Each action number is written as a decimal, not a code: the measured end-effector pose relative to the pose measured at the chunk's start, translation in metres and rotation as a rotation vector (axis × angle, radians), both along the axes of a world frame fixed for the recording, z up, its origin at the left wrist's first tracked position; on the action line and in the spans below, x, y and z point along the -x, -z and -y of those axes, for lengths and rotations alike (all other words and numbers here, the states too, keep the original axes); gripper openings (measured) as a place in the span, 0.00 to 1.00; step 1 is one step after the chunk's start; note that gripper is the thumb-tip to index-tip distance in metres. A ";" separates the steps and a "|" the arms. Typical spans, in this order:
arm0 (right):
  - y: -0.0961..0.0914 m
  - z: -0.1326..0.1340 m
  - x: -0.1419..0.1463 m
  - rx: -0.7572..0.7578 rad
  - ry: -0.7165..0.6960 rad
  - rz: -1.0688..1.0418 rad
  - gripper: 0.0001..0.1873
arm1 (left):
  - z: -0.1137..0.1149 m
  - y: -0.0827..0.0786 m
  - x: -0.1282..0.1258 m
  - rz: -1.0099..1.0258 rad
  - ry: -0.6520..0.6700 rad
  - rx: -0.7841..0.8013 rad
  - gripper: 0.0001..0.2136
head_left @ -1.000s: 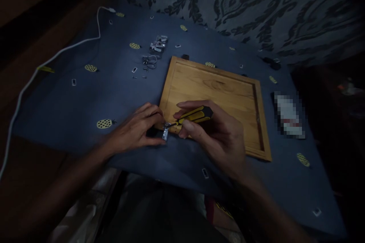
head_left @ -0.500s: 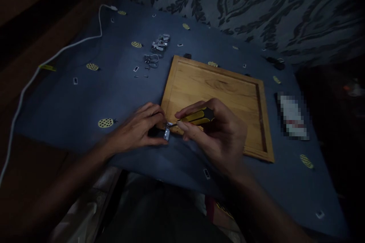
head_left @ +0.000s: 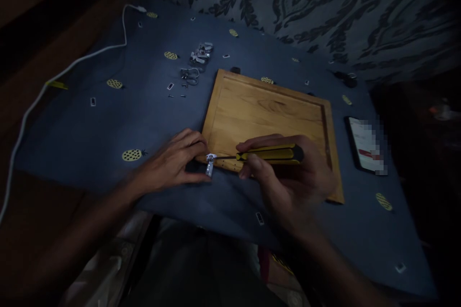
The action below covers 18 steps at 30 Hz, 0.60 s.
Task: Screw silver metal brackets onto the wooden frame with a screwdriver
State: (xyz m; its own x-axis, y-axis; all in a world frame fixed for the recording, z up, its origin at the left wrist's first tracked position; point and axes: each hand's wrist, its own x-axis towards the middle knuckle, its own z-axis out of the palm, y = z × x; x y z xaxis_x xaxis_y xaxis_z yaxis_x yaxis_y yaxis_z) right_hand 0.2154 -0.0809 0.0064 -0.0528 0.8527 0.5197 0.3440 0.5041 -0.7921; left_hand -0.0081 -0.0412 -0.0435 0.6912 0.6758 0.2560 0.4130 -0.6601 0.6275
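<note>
A wooden board point(head_left: 266, 115) lies on a blue cloth with yellow pineapple prints point(head_left: 108, 124). At the board's near left corner sits a small metal bracket point(head_left: 209, 164). My left hand point(head_left: 173, 165) pinches that bracket against the corner. A yellow and black screwdriver point(head_left: 266, 154) is gripped in my right hand point(head_left: 288, 182), lying almost level, its tip pointing left at the bracket.
Several metal brackets and clips point(head_left: 198, 57) and loose screws point(head_left: 178, 96) lie at the back left of the board. A phone point(head_left: 365, 146) rests to the right. A white cable point(head_left: 46, 84) runs along the left. Patterned fabric point(head_left: 324, 5) rises behind.
My right hand has slid to the right along the screwdriver, so more of the handle and shaft shows and the tool lies flatter. The left hand and bracket have stayed put.
</note>
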 end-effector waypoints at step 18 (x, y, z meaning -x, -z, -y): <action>0.008 -0.001 0.001 0.055 -0.080 0.009 0.05 | 0.000 -0.001 0.000 0.001 0.007 -0.029 0.21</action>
